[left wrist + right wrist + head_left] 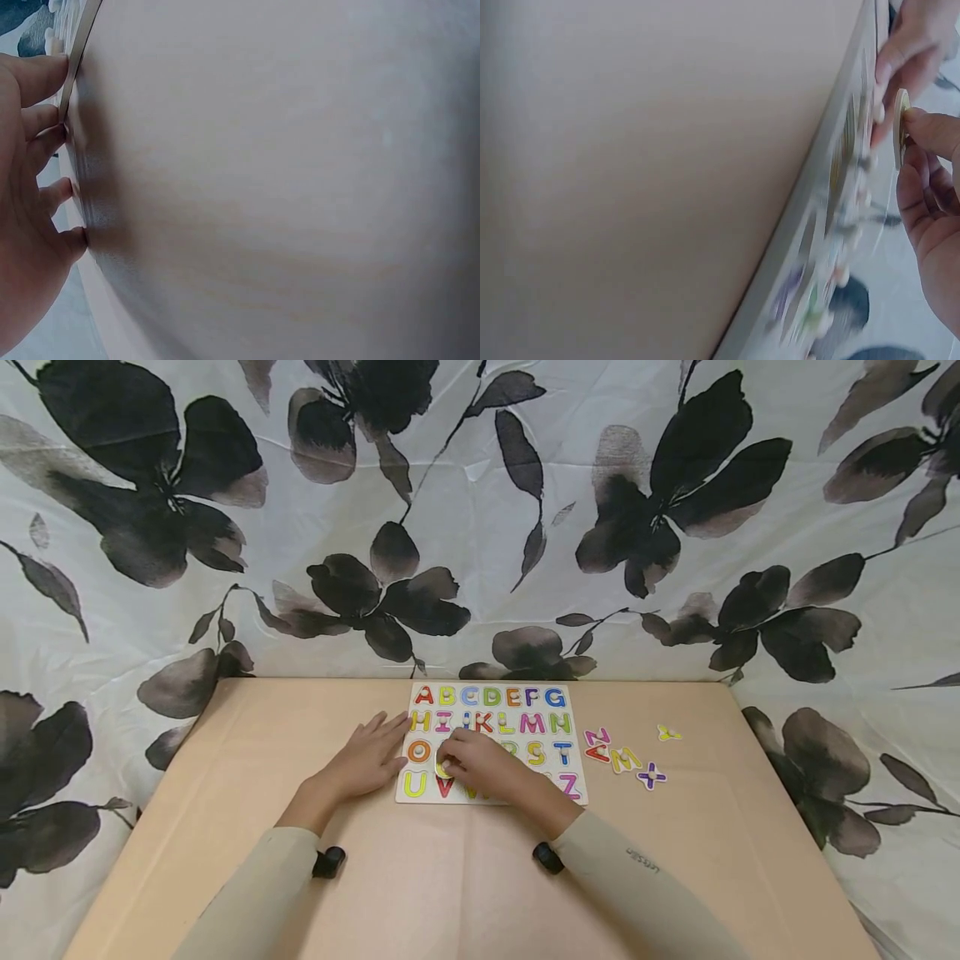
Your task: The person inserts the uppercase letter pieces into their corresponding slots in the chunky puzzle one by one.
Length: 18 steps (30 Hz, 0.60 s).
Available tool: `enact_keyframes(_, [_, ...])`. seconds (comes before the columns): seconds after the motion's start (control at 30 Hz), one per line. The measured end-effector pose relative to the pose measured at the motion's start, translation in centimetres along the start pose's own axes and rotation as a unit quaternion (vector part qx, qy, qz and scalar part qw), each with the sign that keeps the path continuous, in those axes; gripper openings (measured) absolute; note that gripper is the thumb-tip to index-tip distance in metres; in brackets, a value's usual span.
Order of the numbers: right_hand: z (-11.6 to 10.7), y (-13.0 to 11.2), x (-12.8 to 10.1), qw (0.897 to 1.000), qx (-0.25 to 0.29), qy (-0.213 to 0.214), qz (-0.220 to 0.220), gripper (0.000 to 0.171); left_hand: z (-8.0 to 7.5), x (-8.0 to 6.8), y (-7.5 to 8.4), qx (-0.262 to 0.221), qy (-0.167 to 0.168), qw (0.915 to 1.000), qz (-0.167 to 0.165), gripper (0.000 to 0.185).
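A white alphabet puzzle board (402, 795) with colourful knobbed letters lies on the table. My left hand (365, 756) is at its left edge, fingers spread; in the left wrist view the fingertips (56, 66) touch the board's side. My right hand (480, 762) is over the middle of the board and pinches a yellow letter piece (440, 768) between thumb and fingers. Seen from the right wrist, that letter piece (901, 131) is thin, tilted on edge and raised above the board. Which letter it is stays hidden by the fingers. The right hand and forearm cover several lower-row letters.
Right of the board lie loose letters: a pink one (597, 737), a red one (597, 753), a yellow M shape (625, 761), a purple X (652, 776) and, farther off, a yellow Y shape (669, 734). A floral cloth (480, 527) hangs behind the table (465, 877).
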State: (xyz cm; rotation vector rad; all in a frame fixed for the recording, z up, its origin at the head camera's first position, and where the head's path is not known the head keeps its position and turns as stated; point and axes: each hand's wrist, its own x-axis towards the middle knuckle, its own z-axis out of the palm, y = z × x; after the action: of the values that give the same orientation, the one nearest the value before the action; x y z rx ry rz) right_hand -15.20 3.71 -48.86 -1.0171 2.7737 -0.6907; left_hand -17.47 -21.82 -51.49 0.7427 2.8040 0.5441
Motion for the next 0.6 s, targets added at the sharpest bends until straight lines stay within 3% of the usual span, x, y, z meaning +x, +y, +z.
enact_keyframes(0.27, [1.7, -1.3, 2.0, 0.998, -0.024, -0.001, -0.066, 0.009, -0.2, 0.0, -0.1, 0.002, -0.003, 1.0000, 0.005, 0.069])
enact_keyframes(0.6, [2.5, -1.8, 2.9, 0.997, -0.031, -0.016, -0.067, 0.009, -0.2, -0.1, -0.2, 0.004, 0.000, 1.0000, 0.006, 0.069])
